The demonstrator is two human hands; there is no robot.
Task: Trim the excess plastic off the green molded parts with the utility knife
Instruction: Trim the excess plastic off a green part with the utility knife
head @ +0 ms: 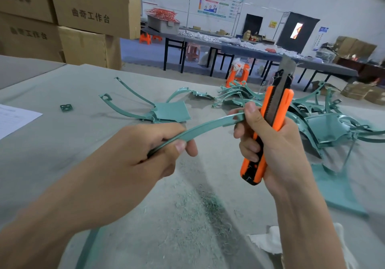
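Grey table bears green molded parts, shavings, paper, a cloth.

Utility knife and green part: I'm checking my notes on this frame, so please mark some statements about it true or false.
1. The right hand grips the utility knife, blade extended. True.
2. The left hand is empty. False: it holds a curved green strip.
3. The blade is slicing into the strip. False: it points up, clear of the strip.
4. A pile of green parts lies on the table. True.
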